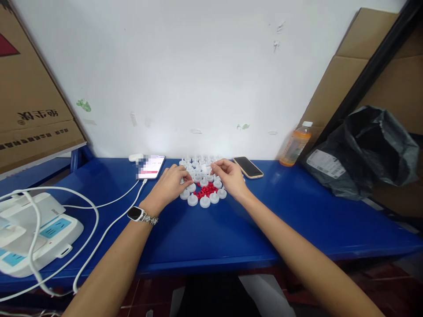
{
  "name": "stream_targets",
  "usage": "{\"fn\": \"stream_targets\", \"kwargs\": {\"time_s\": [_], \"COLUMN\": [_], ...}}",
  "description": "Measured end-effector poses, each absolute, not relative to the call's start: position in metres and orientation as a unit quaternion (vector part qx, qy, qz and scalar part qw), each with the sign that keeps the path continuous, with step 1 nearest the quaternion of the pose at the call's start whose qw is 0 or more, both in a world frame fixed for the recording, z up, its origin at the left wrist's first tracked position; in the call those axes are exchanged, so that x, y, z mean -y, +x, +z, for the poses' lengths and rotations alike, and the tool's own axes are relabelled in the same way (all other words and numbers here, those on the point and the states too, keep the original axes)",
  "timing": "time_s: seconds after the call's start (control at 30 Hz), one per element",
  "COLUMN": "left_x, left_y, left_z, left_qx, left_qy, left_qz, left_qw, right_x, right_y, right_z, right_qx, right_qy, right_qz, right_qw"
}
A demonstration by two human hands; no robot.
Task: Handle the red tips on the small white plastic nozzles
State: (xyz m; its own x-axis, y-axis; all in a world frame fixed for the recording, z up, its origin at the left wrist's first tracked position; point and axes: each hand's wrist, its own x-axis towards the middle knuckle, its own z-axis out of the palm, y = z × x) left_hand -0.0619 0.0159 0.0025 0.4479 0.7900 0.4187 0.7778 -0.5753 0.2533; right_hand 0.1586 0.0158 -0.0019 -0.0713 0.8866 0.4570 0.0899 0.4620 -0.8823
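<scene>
Hands met over a cluster of small white caps (pixel 198 169) on the blue table (pixel 231 229), and I watched both work at its far middle, close to the wall. My left hand (pixel 170 185), with a watch (pixel 136 213) on the wrist, lay curled over the left edge of the cluster, fingertips pressed down among the caps; whether they pinched one I could not tell. My right hand (pixel 229 176) had thumb and forefinger drawn together at the top of the cluster, seemingly nipping a single white cap, though the piece itself was too small to make out. A little heap of red bits (pixel 206 190) sat between the hands, ringed by a row of caps at the near side. A lit phone (pixel 151 166) on its white cable (pixel 99 220) lay just left of the left hand, and a dark phone (pixel 248 167) just right of the right hand, with an orange drink bottle (pixel 295 144) farther right by a black bag (pixel 363 149). My worry was crowding: the caps stood touching, so a wrist dragged across could scatter them or roll the red bits off. A careless sweep left could also snag the cable and tug the phone.
</scene>
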Motion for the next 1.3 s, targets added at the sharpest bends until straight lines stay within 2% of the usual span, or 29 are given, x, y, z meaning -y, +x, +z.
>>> {"fn": "stream_targets", "kwargs": {"time_s": [0.43, 0.7, 0.8, 1.1, 1.3], "left_x": [-0.009, -0.015, -0.016, -0.015, -0.016], "left_y": [-0.056, -0.06, -0.06, -0.061, -0.066], "left_z": [0.007, -0.002, -0.005, -0.005, -0.007], "left_qx": [-0.491, -0.504, -0.509, -0.539, -0.54], "left_qy": [0.839, 0.825, 0.819, 0.807, 0.803], "left_qz": [0.231, 0.254, 0.258, 0.23, 0.25], "left_qw": [-0.029, -0.039, -0.05, -0.069, -0.035], "right_x": [-0.014, -0.007, -0.008, -0.029, -0.034], "right_y": [0.156, 0.152, 0.147, 0.12, 0.126], "right_z": [-0.004, -0.006, -0.006, 0.001, 0.004], "right_qx": [0.663, 0.723, 0.756, 0.883, 0.874], "right_qy": [-0.391, -0.417, -0.418, -0.398, -0.42], "right_qz": [0.325, 0.242, 0.218, 0.098, 0.077], "right_qw": [0.55, 0.494, 0.454, 0.229, 0.233]}}
